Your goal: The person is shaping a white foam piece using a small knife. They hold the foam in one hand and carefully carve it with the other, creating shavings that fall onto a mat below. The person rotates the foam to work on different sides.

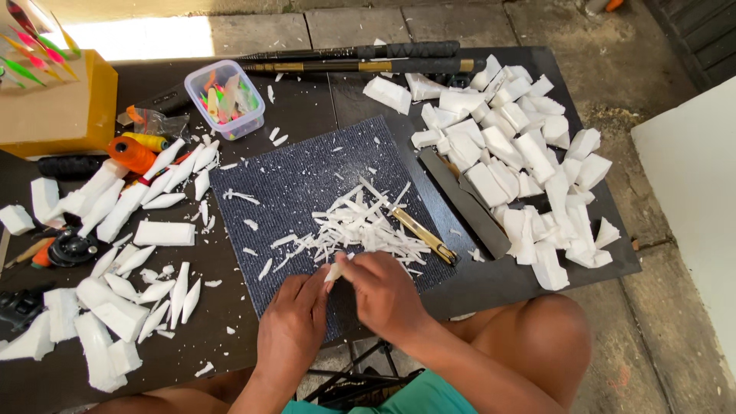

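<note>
Both hands meet over the near edge of the blue mat [307,180]. The left hand [295,326] pinches a small white foam piece [334,271], and the right hand [383,291] curls knuckles-up, gripping the same piece just below the shavings [360,226].

Work mat: you have a dark blue ribbed mat [307,180] at the centre of the black table [345,96].
Shavings: a heap of white slivers [360,226] lies on your mat.
Cutter: a brass-coloured utility knife [420,232] rests at the heap's right edge.
Rough stock: a pile of white foam blocks [521,153] sits to your right.
Shaped stock: tapered white foam pieces [165,295] lie to your left.
Container: a clear plastic tub [225,98] holds coloured items.
Thread: an orange spool [132,154] sits near the tub.
Rods: two dark rods [360,60] lie along the far edge.
</note>
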